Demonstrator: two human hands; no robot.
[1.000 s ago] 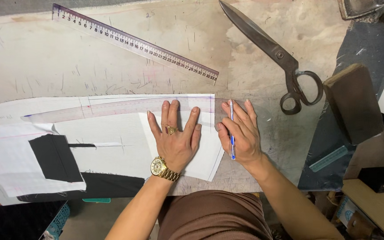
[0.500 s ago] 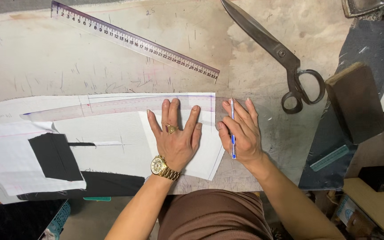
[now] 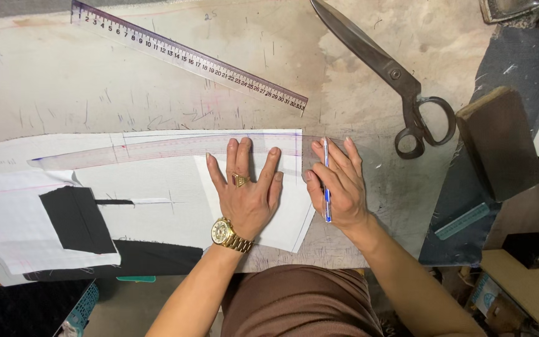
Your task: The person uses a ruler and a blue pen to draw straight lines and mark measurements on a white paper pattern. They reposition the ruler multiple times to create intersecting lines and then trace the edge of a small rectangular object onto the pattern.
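We see white paper pattern [image 3: 157,187], black fabric patch [image 3: 76,218] at 9 o'clock. Blue pen [image 3: 327,187]. Gold watch [image 3: 224,232], gold ring [image 3: 241,181]. Translucent purple ruler [image 3: 188,57] at 11, dark grey scissors [image 3: 394,75] at 1, teal ruler [image 3: 461,221] at 4.

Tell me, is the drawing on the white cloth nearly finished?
Partly. Done: a thin line already runs along the top edge of the white fabric piece. In hand: the left hand presses the fabric flat, and the right hand rests on the clear curved ruler with a blue pen lying under its fingers. Left: the big scissors lie untouched, so nothing here looks cut yet.
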